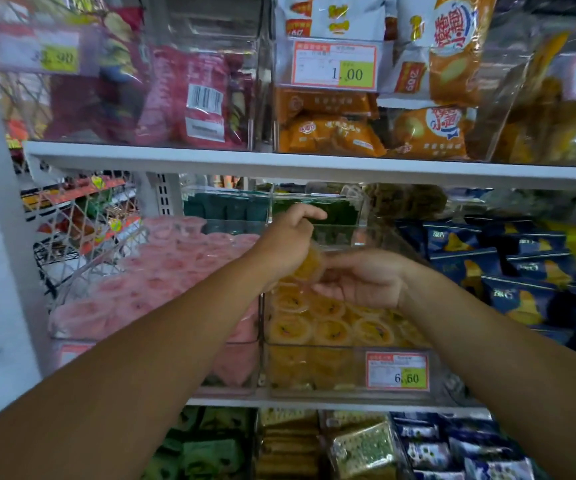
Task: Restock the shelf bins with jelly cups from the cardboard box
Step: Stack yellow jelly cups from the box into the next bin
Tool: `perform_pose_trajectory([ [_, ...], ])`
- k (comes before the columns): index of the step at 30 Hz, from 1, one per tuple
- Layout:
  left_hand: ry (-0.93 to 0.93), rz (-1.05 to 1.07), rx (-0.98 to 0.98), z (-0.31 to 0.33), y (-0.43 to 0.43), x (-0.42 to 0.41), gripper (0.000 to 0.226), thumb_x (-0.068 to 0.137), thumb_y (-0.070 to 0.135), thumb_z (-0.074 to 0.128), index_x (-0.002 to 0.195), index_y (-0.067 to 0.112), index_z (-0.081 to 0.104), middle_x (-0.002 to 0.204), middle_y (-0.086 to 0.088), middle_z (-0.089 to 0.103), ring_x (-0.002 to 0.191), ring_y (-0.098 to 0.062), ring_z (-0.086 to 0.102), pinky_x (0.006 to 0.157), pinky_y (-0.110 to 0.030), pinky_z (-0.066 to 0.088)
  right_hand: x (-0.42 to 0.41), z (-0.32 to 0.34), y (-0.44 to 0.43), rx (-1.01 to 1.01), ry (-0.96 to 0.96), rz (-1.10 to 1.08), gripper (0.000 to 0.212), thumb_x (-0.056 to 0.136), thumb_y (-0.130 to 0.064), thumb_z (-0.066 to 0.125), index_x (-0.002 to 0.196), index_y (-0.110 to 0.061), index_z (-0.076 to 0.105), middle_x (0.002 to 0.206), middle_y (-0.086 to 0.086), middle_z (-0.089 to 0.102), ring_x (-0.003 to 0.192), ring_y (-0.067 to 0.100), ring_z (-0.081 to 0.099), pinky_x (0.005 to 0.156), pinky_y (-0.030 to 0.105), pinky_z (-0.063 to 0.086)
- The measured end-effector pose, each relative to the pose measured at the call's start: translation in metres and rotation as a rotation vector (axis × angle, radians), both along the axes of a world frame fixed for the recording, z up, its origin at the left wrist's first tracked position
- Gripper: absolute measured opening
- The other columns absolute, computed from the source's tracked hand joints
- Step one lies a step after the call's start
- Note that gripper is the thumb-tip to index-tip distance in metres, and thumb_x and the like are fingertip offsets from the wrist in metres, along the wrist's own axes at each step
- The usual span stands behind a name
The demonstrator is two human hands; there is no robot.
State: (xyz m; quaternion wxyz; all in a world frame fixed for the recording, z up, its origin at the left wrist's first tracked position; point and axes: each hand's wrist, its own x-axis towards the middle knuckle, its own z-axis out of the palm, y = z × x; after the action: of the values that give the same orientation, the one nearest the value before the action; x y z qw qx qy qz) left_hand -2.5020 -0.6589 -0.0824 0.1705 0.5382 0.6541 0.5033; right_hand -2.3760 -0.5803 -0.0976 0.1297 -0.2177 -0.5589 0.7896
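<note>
While both forearms reach in from below, white shelving [314, 164] fills the view, its boards lined with clear bins. On the upper board one bin holds red packets [196, 98], and the next holds orange snack packets [335, 133] behind a price tag [335, 65] reading 1.00. On the middle board the left bin [106, 258] is heaped with pink jelly cups [161, 271]. Just beside it on the right, the centre bin [331, 393] holds layers of yellow jelly cups [331, 329] and carries a 6.60 tag [397, 370] on its front wall. Dark blue packets [522, 271] lie to the right of that bin, and green goods [335, 211] sit in a clear box behind it. Over the centre bin, the right hand [366, 280] pinches a held cup [309, 265], yellow, between thumb and fingers. The left hand [288, 240] is against that cup from above with its fingers curled. The blur hides whether it grips anything.
</note>
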Motion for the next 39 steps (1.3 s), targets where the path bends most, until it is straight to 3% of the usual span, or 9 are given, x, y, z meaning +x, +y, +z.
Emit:
perform_pose_trajectory([
  [5,0.275,-0.143,-0.226,0.006,-0.027,-0.017,0.049,0.093,0.0,0.05,0.129,0.032,0.056,0.126,0.009,0.054,0.109,-0.005,0.052,0.081,-0.02,0.045,0.005,-0.002,0.0,0.239,-0.165,-0.069,0.036,0.089,0.013,0.053,0.12,-0.005,0.057,0.103,0.015,0.068,0.084,0.016,0.065,0.068,0.019,0.056],
  [8,0.594,-0.126,-0.36,0.002,-0.056,-0.039,0.055,0.093,0.031,0.061,0.145,0.033,0.041,0.152,0.009,0.035,0.14,-0.015,0.032,0.111,-0.03,0.03,0.003,-0.001,-0.008,0.302,-0.224,-0.068,0.034,0.086,0.015,0.057,0.112,-0.005,0.061,0.099,0.017,0.069,0.084,0.02,0.067,0.069,0.023,0.058],
  [11,0.795,-0.138,-0.513,-0.009,-0.076,-0.057,0.072,0.092,0.053,0.056,0.152,0.037,0.021,0.159,0.013,0.018,0.149,-0.017,0.011,0.121,-0.038,0.015,-0.001,-0.006,-0.017,0.373,-0.301,-0.083,0.027,0.086,0.012,0.06,0.105,-0.007,0.064,0.094,0.014,0.069,0.079,0.019,0.068,0.062,0.025,0.06],
  [15,0.877,-0.124,-0.462,-0.023,-0.079,-0.064,0.073,0.093,0.054,0.051,0.152,0.041,0.01,0.161,0.013,0.008,0.149,-0.018,0.006,0.121,-0.044,0.011,0.005,-0.008,-0.027,0.388,-0.348,-0.053,0.024,0.087,-0.003,0.065,0.111,-0.002,0.065,0.09,0.01,0.069,0.072,0.015,0.066,0.055,0.023,0.056],
  [25,0.769,-0.124,-0.355,-0.032,-0.073,-0.072,0.068,0.092,0.043,0.061,0.15,0.04,0.027,0.159,0.01,0.024,0.145,-0.017,0.025,0.117,-0.041,0.027,-0.009,-0.011,-0.042,0.421,-0.343,-0.132,0.028,0.083,0.005,0.068,0.11,-0.002,0.064,0.089,0.013,0.065,0.07,0.016,0.061,0.055,0.023,0.058],
  [30,0.725,-0.109,-0.392,-0.028,-0.074,-0.07,0.072,0.086,0.051,0.063,0.149,0.04,0.031,0.157,0.008,0.03,0.141,-0.018,0.033,0.114,-0.041,0.033,-0.009,-0.015,-0.049,0.514,-0.315,-0.21,0.021,0.083,-0.001,0.071,0.103,-0.004,0.067,0.093,0.014,0.066,0.071,0.016,0.063,0.06,0.026,0.06],
  [33,0.673,-0.096,-0.329,-0.026,-0.09,-0.058,0.067,0.091,0.035,0.065,0.15,0.03,0.032,0.158,0.006,0.028,0.143,-0.015,0.029,0.117,-0.03,0.024,0.003,-0.012,-0.057,0.714,-0.346,-0.339,0.009,0.087,-0.014,0.071,0.096,-0.015,0.07,0.091,0.007,0.069,0.07,0.014,0.064,0.063,0.024,0.059],
  [36,0.666,0.029,-0.176,-0.03,-0.12,-0.042,0.059,0.093,0.025,0.062,0.147,0.03,0.037,0.155,0.009,0.032,0.141,-0.011,0.026,0.113,-0.026,0.02,0.022,-0.011,-0.077,0.851,-0.204,-0.501,0.009,0.092,-0.017,0.063,0.099,-0.019,0.069,0.084,0.001,0.067,0.063,0.012,0.057,0.052,0.02,0.05],
  [39,0.625,0.071,0.005,-0.055,-0.163,-0.023,0.042,0.092,0.024,0.061,0.133,0.031,0.055,0.134,0.014,0.051,0.122,-0.003,0.043,0.1,-0.015,0.03,0.044,-0.024,-0.115,0.763,-0.011,-0.485,0.011,0.094,-0.013,0.059,0.099,-0.017,0.068,0.069,-0.003,0.063,0.056,0.012,0.051,0.047,0.025,0.043],
])
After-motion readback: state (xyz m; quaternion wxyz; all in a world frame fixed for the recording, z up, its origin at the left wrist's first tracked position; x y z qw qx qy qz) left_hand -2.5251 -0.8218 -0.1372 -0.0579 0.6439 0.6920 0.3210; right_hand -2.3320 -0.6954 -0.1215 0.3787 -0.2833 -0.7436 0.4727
